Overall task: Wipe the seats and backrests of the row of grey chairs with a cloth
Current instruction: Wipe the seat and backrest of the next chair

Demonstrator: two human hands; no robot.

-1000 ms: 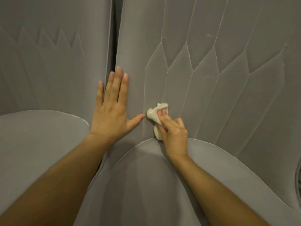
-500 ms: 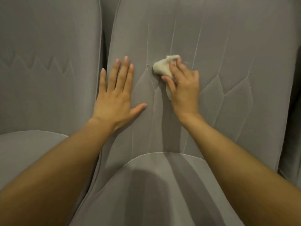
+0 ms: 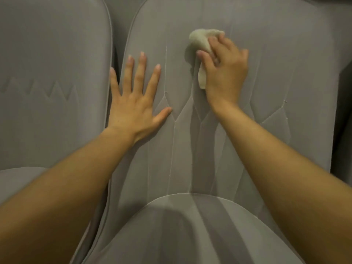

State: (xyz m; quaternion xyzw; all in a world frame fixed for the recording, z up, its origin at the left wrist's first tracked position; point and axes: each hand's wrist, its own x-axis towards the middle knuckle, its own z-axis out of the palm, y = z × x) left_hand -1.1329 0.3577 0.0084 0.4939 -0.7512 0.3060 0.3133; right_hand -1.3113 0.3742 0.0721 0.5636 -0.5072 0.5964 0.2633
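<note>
The right hand (image 3: 226, 71) is carrying the cloth (image 3: 200, 42) higher up the grey backrest (image 3: 285, 73). A second ago it was working just above the seat (image 3: 190, 225), half a second ago it was partway up, and now it is pressing the cloth against the upper part of the panel, well apart from the seat. The left hand (image 3: 133, 105) is staying where it was, lying flat on the backrest's left edge with nothing in it. Its fingers are straight and spreading wider than before, and its little finger is reaching over the gap toward the neighbouring chair (image 3: 47, 73).

The right hand's fingers are curling over the cloth, pinning it to the fabric, the thumb lying along its left side. The cloth is bunched (a pale, crumpled wad), and its long axis is running up and down the backrest, roughly in line with the stitched seams. Its thicker, rounded end is pointing up beyond the fingertips, while a narrow tail is trailing down beside the palm toward the seat.
</note>
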